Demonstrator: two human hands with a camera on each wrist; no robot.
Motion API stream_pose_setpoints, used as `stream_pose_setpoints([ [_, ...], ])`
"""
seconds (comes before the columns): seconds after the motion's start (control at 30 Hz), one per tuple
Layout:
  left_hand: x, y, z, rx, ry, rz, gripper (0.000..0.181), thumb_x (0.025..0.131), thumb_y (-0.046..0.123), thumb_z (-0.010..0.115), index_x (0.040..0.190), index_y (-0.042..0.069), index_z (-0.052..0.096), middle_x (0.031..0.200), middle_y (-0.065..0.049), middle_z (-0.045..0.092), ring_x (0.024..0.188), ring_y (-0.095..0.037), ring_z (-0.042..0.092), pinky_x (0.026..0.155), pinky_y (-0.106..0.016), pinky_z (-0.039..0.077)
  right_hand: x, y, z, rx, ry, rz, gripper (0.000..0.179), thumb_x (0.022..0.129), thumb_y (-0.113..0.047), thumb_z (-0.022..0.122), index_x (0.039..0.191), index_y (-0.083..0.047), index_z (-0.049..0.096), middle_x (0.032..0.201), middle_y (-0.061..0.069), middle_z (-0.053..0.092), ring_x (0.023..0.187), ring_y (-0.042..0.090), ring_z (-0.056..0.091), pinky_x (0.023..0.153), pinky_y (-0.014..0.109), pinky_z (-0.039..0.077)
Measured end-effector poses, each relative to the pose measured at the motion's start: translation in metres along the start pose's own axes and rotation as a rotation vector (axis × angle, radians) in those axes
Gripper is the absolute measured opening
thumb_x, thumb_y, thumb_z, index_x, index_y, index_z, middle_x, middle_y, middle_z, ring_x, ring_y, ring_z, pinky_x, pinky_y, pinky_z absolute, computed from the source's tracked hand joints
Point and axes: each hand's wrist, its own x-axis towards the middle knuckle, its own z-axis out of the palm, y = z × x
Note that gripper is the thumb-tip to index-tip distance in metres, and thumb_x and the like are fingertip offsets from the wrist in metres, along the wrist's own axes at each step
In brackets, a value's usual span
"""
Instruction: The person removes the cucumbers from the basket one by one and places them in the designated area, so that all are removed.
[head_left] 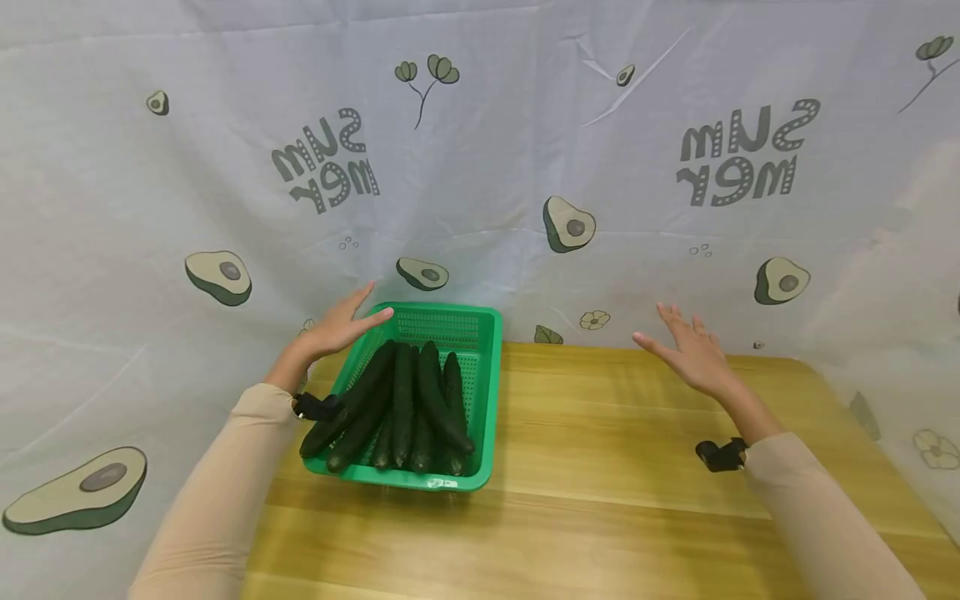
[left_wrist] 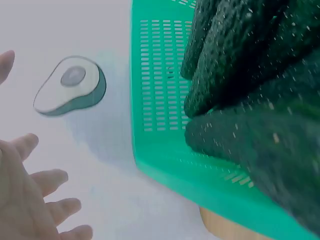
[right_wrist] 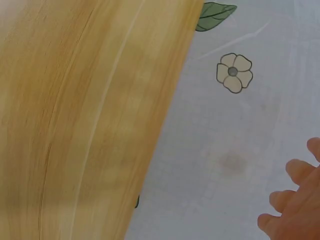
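Observation:
Several dark green cucumbers lie side by side in a green plastic basket with slotted walls. Above the basket's far left corner my left hand hovers with fingers extended, holding nothing. In the left wrist view that hand is spread beside the basket's wall, apart from it. My right hand is raised over the far right part of the table, its fingers straight and nothing in them. Only the fingers and edge of that hand show in the right wrist view.
The basket stands on the left of a wooden table. A pale curtain printed with avocados, flowers and lettering hangs along the table's back edge and down both sides. A black strap device sits at the right wrist.

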Motion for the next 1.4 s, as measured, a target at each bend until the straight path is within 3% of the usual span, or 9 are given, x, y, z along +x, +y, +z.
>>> stream_pose_setpoints([
  [0.23,-0.016,-0.011,-0.012,-0.175,-0.081,-0.064,0.077,0.107,0.044,0.04,0.161,0.013,-0.005,0.165,-0.018,-0.006,0.149,-0.044,0.0,0.111,-0.069,0.009,0.0,0.002,0.003,0.037,-0.011,-0.012,0.086,0.104,-0.054,0.04,0.16,-0.008,-0.007,0.16,0.029,-0.011,0.137,0.06,-0.018,0.103,0.076,-0.01],
  [0.57,-0.036,-0.036,-0.019,-0.271,-0.113,-0.078,0.07,0.109,0.046,0.03,0.161,0.018,-0.007,0.166,-0.013,-0.011,0.149,-0.039,-0.011,0.11,-0.072,0.003,-0.003,0.01,0.005,0.091,-0.008,-0.022,0.083,0.106,-0.048,0.04,0.16,-0.006,-0.007,0.159,0.03,-0.01,0.133,0.067,-0.014,0.1,0.079,-0.006],
  [0.8,-0.049,-0.052,-0.012,-0.418,-0.107,-0.078,0.065,0.11,0.044,0.029,0.161,0.025,-0.006,0.166,-0.01,-0.012,0.15,-0.04,-0.005,0.109,-0.072,0.01,-0.007,0.014,0.006,0.157,-0.016,-0.005,0.083,0.106,-0.048,0.04,0.159,-0.008,-0.01,0.16,0.028,-0.012,0.136,0.063,-0.014,0.099,0.081,-0.001],
  [0.97,-0.054,-0.064,-0.004,-0.545,-0.096,-0.094,0.063,0.111,0.04,0.028,0.161,0.026,-0.008,0.165,-0.014,-0.013,0.149,-0.044,-0.002,0.109,-0.071,0.01,-0.009,0.008,0.007,0.237,-0.034,0.012,0.085,0.105,-0.049,0.043,0.16,-0.016,-0.012,0.161,0.027,-0.011,0.141,0.059,-0.005,0.1,0.08,0.006],
  [1.17,-0.061,-0.08,0.008,-0.727,-0.1,-0.11,0.065,0.112,0.036,0.029,0.16,0.025,-0.013,0.164,-0.019,-0.013,0.147,-0.048,-0.003,0.111,-0.069,0.01,-0.009,-0.003,0.01,0.299,-0.044,0.025,0.086,0.103,-0.051,0.046,0.16,-0.024,-0.013,0.163,0.022,-0.011,0.143,0.056,-0.006,0.101,0.08,0.006],
  [1.4,-0.07,-0.089,0.019,-0.801,-0.106,-0.111,0.07,0.111,0.038,0.032,0.159,0.024,-0.018,0.162,-0.027,-0.001,0.145,-0.051,0.005,0.111,-0.066,0.016,-0.004,-0.009,0.017,0.361,-0.03,-0.009,0.084,0.104,-0.046,0.048,0.161,-0.022,-0.009,0.164,0.018,-0.008,0.146,0.051,-0.005,0.104,0.077,0.006],
])
